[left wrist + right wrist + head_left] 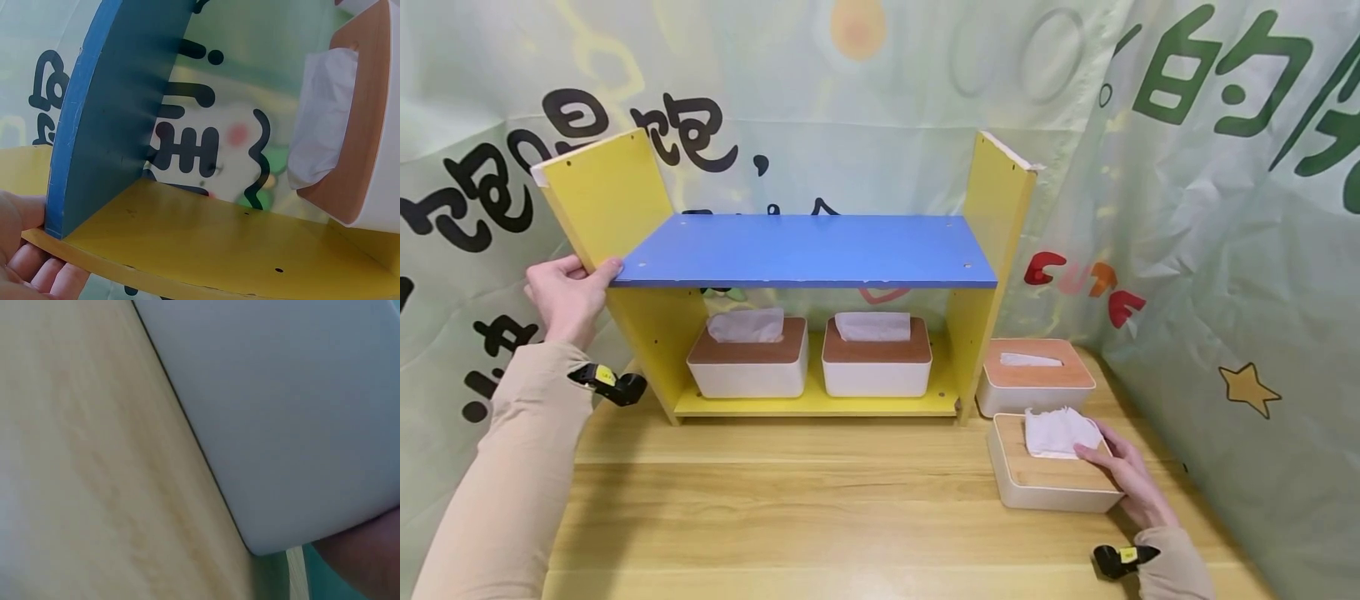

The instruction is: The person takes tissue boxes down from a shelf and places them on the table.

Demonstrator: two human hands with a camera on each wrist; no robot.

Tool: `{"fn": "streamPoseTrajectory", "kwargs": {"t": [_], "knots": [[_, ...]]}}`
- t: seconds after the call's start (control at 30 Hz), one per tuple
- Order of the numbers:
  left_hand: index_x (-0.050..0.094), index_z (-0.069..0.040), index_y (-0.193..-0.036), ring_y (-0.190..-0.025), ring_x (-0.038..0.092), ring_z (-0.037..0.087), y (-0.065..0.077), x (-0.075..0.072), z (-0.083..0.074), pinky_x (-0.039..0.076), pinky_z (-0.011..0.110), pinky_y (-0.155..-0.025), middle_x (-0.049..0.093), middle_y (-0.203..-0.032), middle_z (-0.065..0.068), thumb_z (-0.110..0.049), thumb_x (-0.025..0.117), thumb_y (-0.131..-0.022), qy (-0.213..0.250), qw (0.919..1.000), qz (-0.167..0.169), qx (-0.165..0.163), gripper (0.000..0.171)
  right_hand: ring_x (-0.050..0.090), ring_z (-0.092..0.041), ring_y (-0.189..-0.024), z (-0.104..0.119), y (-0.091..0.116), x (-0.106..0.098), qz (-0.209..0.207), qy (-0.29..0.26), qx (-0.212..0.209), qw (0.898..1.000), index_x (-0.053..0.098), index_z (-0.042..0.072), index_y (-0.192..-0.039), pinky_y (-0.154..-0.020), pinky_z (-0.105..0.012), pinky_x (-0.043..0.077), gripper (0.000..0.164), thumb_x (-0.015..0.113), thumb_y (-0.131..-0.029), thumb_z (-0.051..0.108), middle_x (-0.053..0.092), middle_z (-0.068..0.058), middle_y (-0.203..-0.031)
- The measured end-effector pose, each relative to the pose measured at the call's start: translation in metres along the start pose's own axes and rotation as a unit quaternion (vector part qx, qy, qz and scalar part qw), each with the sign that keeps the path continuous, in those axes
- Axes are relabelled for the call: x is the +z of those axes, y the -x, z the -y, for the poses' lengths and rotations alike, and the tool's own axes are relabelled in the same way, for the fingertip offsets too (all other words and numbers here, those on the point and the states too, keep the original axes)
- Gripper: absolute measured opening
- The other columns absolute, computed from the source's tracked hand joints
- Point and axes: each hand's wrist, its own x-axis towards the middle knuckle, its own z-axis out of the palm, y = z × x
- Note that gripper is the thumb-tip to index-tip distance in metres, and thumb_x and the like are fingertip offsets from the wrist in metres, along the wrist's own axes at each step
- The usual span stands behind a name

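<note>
My left hand [567, 298] grips the front edge of the yellow side panel [602, 187] of a shelf unit, level with its blue board [812, 250]. In the left wrist view its thumb lies against the blue board's end, with the other fingers behind the yellow panel. At the lower right, my right hand [1131, 479] holds a white tissue box [1052, 498] with a wooden lid by its right end, thumb on top beside the tissue. The right wrist view shows the box's white wall [281, 425] close over the wooden table.
Two tissue boxes [748, 379] [877, 379] stand side by side on the unit's yellow bottom board [812, 406]. Another tissue box [1037, 400] sits right of the unit, behind the held one. Printed cloth [1210, 292] hangs behind and along both sides of the wooden table [790, 517].
</note>
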Motion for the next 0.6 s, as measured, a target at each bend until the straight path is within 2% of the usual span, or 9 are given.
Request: {"fn": "streamPoseTrajectory", "kwargs": {"t": [0.13, 0.23, 0.5, 0.6], "knots": [[0.057, -0.002, -0.138, -0.149, 0.016, 0.006, 0.000, 0.000, 0.000, 0.013, 0.024, -0.119, 0.044, -0.044, -0.037, -0.031, 0.074, -0.089, -0.005, 1.0000, -0.002, 0.002, 0.059, 0.045, 0.021, -0.103, -0.002, -0.002, -0.004, 0.004, -0.002, -0.018, 1.000, 0.011, -0.010, -0.157, -0.085, -0.004, 0.042, 0.077, 0.058, -0.102, 0.016, 0.046, 0.038, -0.114], [0.057, -0.002, -0.137, -0.149, 0.016, 0.006, 0.000, 0.000, 0.000, 0.013, 0.024, -0.119, 0.044, -0.044, -0.037, -0.031, 0.074, -0.089, -0.005, 1.0000, -0.003, 0.002, 0.059, 0.046, 0.021, -0.104, -0.003, -0.003, -0.007, 0.010, -0.010, -0.033, 0.999, 0.013, -0.010, -0.157, -0.085, -0.004, 0.043, 0.075, 0.058, -0.101, 0.014, 0.048, 0.041, -0.113], [0.056, -0.002, -0.138, -0.150, 0.013, 0.008, 0.001, 0.000, 0.000, 0.012, 0.023, -0.120, 0.044, -0.044, -0.037, -0.032, 0.073, -0.090, -0.002, 1.0000, 0.006, 0.001, 0.059, 0.048, 0.020, -0.107, -0.007, -0.006, -0.013, 0.028, -0.029, -0.056, 0.998, 0.030, 0.008, -0.157, -0.087, -0.005, 0.044, 0.061, 0.056, -0.102, 0.011, 0.050, 0.040, -0.118], [0.056, -0.002, -0.138, -0.150, 0.012, 0.008, 0.001, 0.000, 0.000, 0.012, 0.023, -0.120, 0.044, -0.044, -0.037, -0.031, 0.073, -0.090, 0.001, 1.0000, 0.006, 0.004, 0.059, 0.047, 0.020, -0.107, -0.008, -0.007, -0.014, 0.029, -0.027, -0.051, 0.998, 0.029, 0.008, -0.158, -0.087, -0.005, 0.044, 0.062, 0.056, -0.102, 0.012, 0.050, 0.040, -0.117]]}}
